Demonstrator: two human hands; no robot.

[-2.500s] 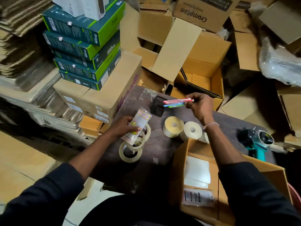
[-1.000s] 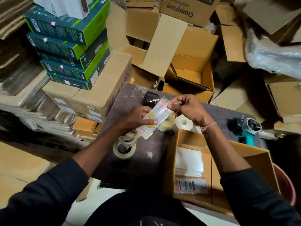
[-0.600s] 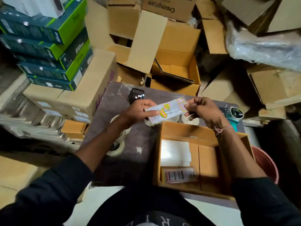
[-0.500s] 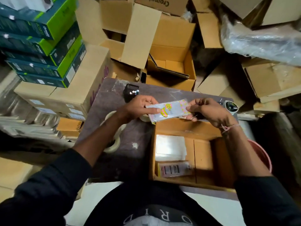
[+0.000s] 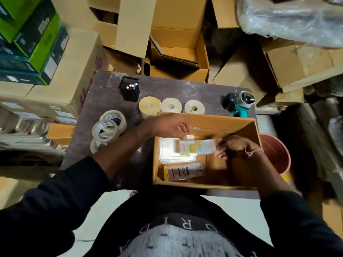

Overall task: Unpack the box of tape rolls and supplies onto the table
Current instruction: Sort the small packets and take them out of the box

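Your right grip [image 5: 233,147] pinches one end of the clear sticker packet [image 5: 196,147], held flat inside the open box [image 5: 246,125] over a stack of white sheets [image 5: 168,151]. Your left grip [image 5: 173,127] pinches the packet's top tab. Tape rolls [image 5: 107,127] sit on the table [image 5: 104,97].

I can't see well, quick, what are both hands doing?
Left hand: pinching the sticker packet's white tab.
Right hand: gripping the packet's other end.
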